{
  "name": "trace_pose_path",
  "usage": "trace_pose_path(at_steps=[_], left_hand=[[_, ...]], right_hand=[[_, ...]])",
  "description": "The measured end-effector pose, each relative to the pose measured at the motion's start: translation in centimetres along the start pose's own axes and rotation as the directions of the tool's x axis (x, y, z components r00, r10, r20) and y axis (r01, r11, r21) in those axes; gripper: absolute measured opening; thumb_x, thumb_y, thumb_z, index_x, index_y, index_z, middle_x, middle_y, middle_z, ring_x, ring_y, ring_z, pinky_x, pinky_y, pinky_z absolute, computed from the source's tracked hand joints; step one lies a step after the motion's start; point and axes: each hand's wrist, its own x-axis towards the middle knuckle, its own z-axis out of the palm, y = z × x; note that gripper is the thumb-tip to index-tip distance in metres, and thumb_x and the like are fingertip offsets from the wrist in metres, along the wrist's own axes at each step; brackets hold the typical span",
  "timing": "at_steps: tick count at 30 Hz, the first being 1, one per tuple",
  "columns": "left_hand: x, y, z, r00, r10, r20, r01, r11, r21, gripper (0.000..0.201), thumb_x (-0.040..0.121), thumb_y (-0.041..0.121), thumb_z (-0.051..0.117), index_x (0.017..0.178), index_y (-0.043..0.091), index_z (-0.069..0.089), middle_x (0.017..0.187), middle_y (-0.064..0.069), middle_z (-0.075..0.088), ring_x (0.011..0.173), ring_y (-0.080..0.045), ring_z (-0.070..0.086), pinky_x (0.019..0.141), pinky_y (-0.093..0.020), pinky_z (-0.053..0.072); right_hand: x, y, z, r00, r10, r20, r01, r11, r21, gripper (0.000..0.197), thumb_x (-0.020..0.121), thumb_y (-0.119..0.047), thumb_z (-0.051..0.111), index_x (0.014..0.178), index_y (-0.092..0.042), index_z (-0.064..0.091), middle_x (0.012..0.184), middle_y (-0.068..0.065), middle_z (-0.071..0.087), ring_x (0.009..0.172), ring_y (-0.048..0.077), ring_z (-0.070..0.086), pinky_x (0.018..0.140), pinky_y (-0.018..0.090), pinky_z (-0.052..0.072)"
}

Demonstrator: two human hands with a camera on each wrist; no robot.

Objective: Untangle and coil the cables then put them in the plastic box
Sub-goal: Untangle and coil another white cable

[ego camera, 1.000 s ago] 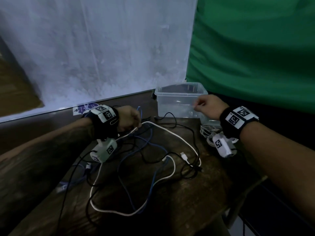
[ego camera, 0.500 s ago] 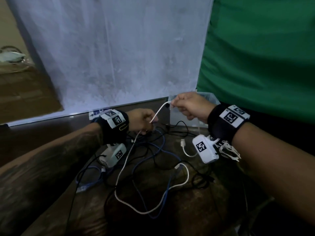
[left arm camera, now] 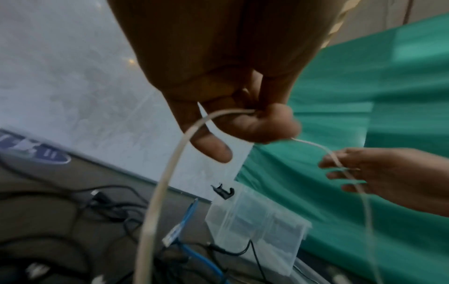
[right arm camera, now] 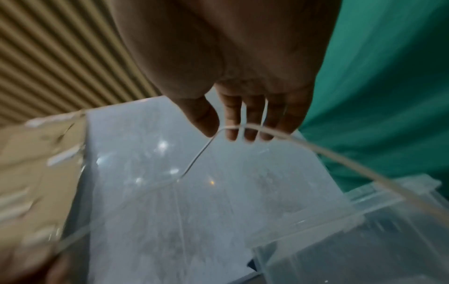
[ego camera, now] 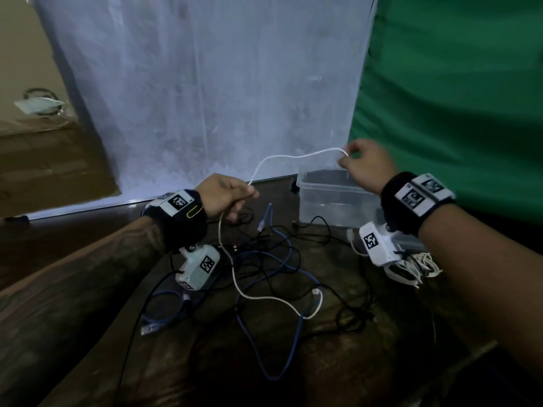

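Observation:
A white cable (ego camera: 293,156) stretches through the air between my two hands. My left hand (ego camera: 249,190) grips it above the tangle, thumb against curled fingers (left arm camera: 274,124). From there it drops to the wooden table (ego camera: 338,377) and ends in a small plug (ego camera: 317,292). My right hand (ego camera: 345,155) pinches the cable's other stretch above the clear plastic box (ego camera: 332,198); in the right wrist view the cable (right arm camera: 245,126) crosses my fingertips. A blue cable (ego camera: 293,342) and black cables (ego camera: 346,315) lie tangled on the table.
A bundle of coiled white cables (ego camera: 411,265) lies on the table to the right of the box. A grey-white sheet (ego camera: 205,98) hangs behind the table and a green cloth (ego camera: 455,98) to its right. The table's right edge runs just past my right forearm.
My right hand has risen and moved right, drawing the white cable through my left hand. The span between the hands is longer and the white loop on the table is smaller.

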Motion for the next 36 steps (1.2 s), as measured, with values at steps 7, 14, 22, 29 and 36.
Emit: trace_pose_path(at_steps=[7, 14, 22, 29, 36], left_hand=[[0.6, 5.8, 2.1, 0.97, 0.23, 0.079, -0.242, 0.889, 0.388, 0.014, 0.091, 0.027, 0.064, 0.087, 0.019, 0.075, 0.042, 0.012, 0.051, 0.038, 0.0, 0.039, 0.044, -0.011, 0.032], [0.3, 5.2, 0.0, 0.983, 0.165, 0.077, -0.17, 0.984, 0.058, 0.025, 0.099, 0.025, 0.049, 0.088, 0.007, 0.062, 0.047, 0.007, 0.036, 0.039, -0.007, 0.031, 0.042, -0.02, 0.038], [0.1, 3.5, -1.4, 0.998, 0.058, 0.003, -0.058, 0.997, -0.048, 0.023, 0.1, 0.013, 0.044, 0.084, 0.006, 0.06, 0.044, 0.007, 0.035, 0.035, -0.006, 0.028, 0.034, -0.015, 0.027], [0.3, 6.9, 1.0, 0.974, 0.216, -0.073, -0.21, 0.974, 0.084, 0.02, 0.094, 0.024, 0.059, 0.084, 0.011, 0.07, 0.042, 0.011, 0.038, 0.038, -0.008, 0.026, 0.041, -0.017, 0.024], [-1.2, 2.8, -0.4, 0.997, 0.05, 0.056, -0.041, 0.989, -0.139, 0.035, 0.099, 0.034, 0.046, 0.079, 0.009, 0.059, 0.047, 0.006, 0.03, 0.04, -0.009, 0.022, 0.04, -0.016, 0.022]], right_hand=[[-1.1, -5.8, 1.1, 0.825, -0.461, 0.326, 0.49, 0.872, -0.006, 0.042, 0.094, -0.033, 0.064, 0.131, -0.015, 0.059, 0.128, 0.004, 0.064, 0.117, 0.014, 0.058, 0.103, 0.026, 0.042], [1.1, -6.5, -3.3, 0.958, -0.278, 0.065, 0.27, 0.957, 0.108, 0.024, 0.101, -0.022, 0.045, 0.091, -0.011, 0.065, 0.07, -0.004, 0.05, 0.054, 0.016, 0.046, 0.052, 0.031, 0.046], [2.0, -3.7, -3.6, 0.982, -0.175, 0.063, 0.18, 0.98, -0.081, 0.022, 0.092, -0.022, 0.062, 0.111, -0.015, 0.069, 0.115, 0.007, 0.065, 0.1, 0.015, 0.062, 0.088, 0.029, 0.044], [-0.6, -9.1, 0.3, 0.809, -0.431, 0.4, 0.458, 0.888, 0.029, 0.031, 0.097, -0.036, 0.058, 0.118, -0.014, 0.066, 0.1, -0.002, 0.073, 0.094, 0.018, 0.067, 0.089, 0.028, 0.051], [1.3, -7.3, -1.1, 0.947, -0.32, -0.002, 0.317, 0.936, 0.154, 0.024, 0.099, -0.012, 0.049, 0.094, -0.004, 0.071, 0.089, -0.002, 0.065, 0.08, 0.009, 0.056, 0.06, 0.007, 0.037]])
